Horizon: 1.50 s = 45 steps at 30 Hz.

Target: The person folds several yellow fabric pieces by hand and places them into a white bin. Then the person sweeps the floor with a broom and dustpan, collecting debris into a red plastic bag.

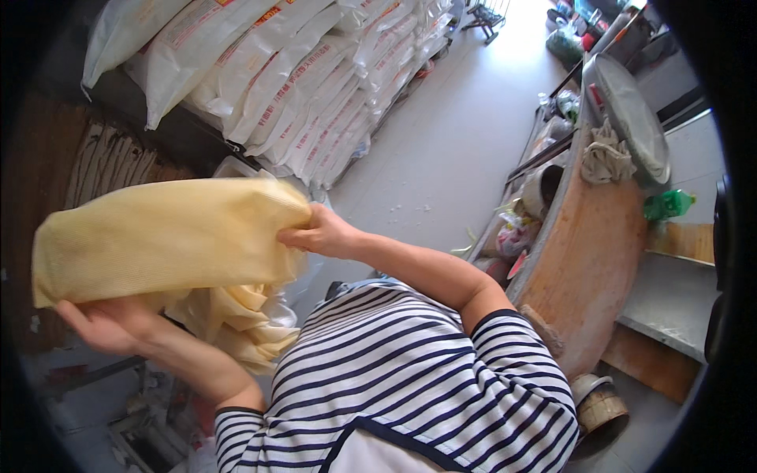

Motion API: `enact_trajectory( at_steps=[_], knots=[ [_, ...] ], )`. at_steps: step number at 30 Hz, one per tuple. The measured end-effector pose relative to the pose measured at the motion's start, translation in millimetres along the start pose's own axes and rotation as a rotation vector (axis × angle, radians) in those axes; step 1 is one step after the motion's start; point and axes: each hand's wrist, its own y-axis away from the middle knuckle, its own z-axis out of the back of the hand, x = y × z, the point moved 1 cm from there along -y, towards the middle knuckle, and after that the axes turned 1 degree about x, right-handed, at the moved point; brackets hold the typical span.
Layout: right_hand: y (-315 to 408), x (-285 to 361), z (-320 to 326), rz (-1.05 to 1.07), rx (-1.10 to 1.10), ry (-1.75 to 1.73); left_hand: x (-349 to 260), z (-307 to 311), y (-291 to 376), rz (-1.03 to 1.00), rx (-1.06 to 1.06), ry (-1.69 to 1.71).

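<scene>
A long, pale yellow sheet with a fine ribbed texture (pixel 177 236) is stretched out in front of me on the left; I cannot tell whether it is cloth or rolled dough. At its right end my right hand (pixel 322 232) grips it, thumb on top. My left hand (pixel 112 325) holds the lower left edge from below, and its fingers are mostly hidden behind the sheet. More yellow material (pixel 245 325) hangs in soft folds beneath, between my forearms. Whatever stands directly under the sheet is mostly covered.
White sacks with red printing (pixel 313 100) are stacked beyond my hands. To the right runs a wooden worktop (pixel 591 260) bearing gloves (pixel 607 155), beside a round metal pan (pixel 633 118) and a green plastic bottle (pixel 668 205). A pot (pixel 600 408) sits at lower right.
</scene>
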Motion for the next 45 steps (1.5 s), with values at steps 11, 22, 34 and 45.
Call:
enact_trajectory(
  at_steps=[11, 22, 34, 45],
  knots=[
    [-3, -98, 9, -0.331, 0.11, 0.726, 81, 176, -94, 0.458, 0.042, -0.841],
    [39, -154, 71, -0.686, 0.443, 1.032, 48, 366, 277, 0.48, -0.497, -1.106],
    [-13, -126, -234, -0.648, 1.003, 0.642, -14, 501, 443, 0.964, -0.947, -0.97],
    [-3, -256, -500, -0.577, 1.236, 0.686, -161, 666, 435, 0.789, -1.322, -0.748]
  ],
)
